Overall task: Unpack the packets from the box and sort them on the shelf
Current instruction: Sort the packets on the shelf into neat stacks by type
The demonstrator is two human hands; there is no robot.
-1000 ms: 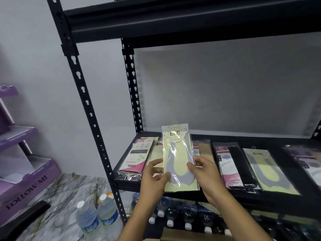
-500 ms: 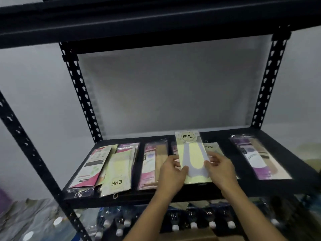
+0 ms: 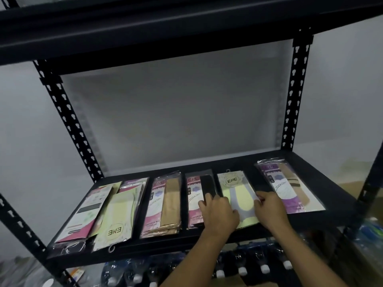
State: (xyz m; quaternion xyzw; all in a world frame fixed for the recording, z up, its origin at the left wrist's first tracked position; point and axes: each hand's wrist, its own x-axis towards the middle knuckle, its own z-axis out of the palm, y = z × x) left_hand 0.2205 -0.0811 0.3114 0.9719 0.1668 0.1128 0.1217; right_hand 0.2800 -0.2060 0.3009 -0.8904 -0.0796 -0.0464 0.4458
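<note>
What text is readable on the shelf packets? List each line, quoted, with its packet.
"ENE": round badge on the yellow packet under both hands.
"ENE", upside down: pale yellow packet at left.
"ENE": pink-and-tan packet.
"ENE": pink-and-black packet.
Purple packet: print too blurred.

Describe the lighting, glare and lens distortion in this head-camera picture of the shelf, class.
Head view: dim light, the black shelf and the beam overhead nearly featureless; the grey back wall is the brightest area. Glare glints off the clear wrap of the purple packet at its top edge. Wide-angle distortion splays the uprights outward. The bottles below are murky, the left hand slightly soft.
</note>
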